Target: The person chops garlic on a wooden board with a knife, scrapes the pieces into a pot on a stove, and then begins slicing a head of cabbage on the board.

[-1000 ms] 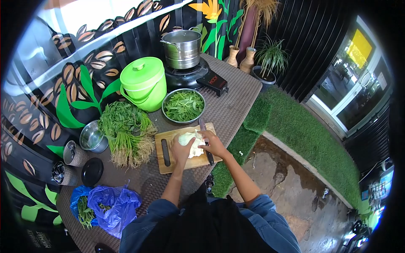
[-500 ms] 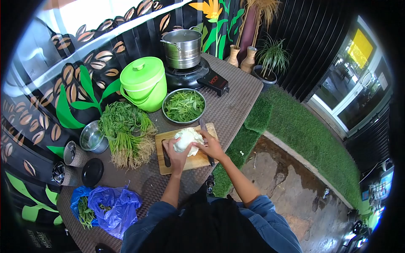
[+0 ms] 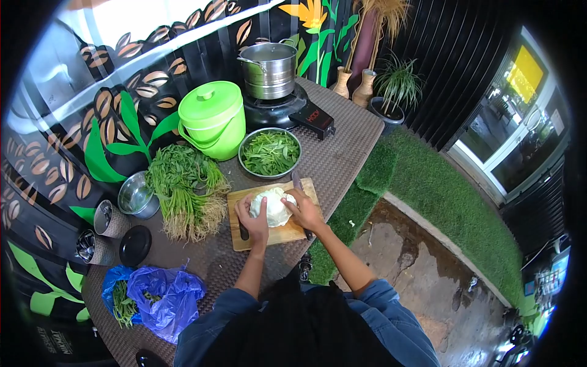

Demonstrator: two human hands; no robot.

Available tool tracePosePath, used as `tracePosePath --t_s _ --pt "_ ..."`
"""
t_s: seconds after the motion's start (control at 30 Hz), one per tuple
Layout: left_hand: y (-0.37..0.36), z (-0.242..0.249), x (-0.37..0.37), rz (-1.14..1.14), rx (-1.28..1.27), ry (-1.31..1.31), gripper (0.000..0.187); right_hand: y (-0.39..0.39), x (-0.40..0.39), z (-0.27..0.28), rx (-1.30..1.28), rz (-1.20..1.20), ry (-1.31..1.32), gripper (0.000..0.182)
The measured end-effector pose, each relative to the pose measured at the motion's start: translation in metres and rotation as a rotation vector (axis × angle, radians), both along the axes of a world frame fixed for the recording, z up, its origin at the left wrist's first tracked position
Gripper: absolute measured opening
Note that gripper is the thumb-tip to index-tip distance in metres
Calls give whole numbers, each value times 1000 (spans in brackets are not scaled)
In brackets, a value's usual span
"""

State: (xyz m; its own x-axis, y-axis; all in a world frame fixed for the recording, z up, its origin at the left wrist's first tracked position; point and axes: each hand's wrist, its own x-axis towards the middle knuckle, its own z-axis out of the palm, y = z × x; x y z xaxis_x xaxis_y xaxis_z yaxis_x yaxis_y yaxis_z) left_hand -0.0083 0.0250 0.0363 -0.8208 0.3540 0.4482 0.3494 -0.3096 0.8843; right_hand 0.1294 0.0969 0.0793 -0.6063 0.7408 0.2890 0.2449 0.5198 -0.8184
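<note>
- We see both hands on a pale, round head of cabbage [image 3: 273, 207] resting on a rectangular wooden chopping board [image 3: 287, 233] on the brown woven-topped bench [image 3: 342, 153].
- The left hand [image 3: 254, 220] presses its fingers flat against the cabbage's near-left side; the right hand [image 3: 304, 211] curls its fingers around the right side.
- A dark-handled kitchen knife [image 3: 299, 183] lies on the board beside the right hand; whether that hand grips it, we cannot tell.
- Just beyond the board stands a steel bowl of green leaves [image 3: 270, 153]; a bundle of rooted greens [image 3: 186, 189] lies to the left, a lime-green lidded bucket [image 3: 211, 119] behind.
</note>
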Motion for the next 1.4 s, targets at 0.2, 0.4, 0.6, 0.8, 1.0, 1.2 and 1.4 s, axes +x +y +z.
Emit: tracePosePath --t_s 0.2,0.4,0.6,0.8,1.0,1.2,1.4 --pt "-1 -4 -4 -276 -80 -314 25 4 2 -6 250 41 -132 31" --pt "8 -16 -7 -262 -55 -389 22 10 5 -7 261 80 -192 36" --pt "12 -22 -11 -313 -39 -439 25 16 2 -5 233 100 -276 32" --pt "14 -14 -11 -393 58 -595 30 23 1 -4 233 131 -312 31" --pt "23 -19 -21 -444 -40 -673 42 30 -1 -9 184 128 -221 29" --pt "28 -13 -23 -412 -74 -746 20 34 -3 -5 88 119 -203 23" --pt "32 -15 -29 -496 -120 -727 19 33 5 2 -251 141 -109 28"
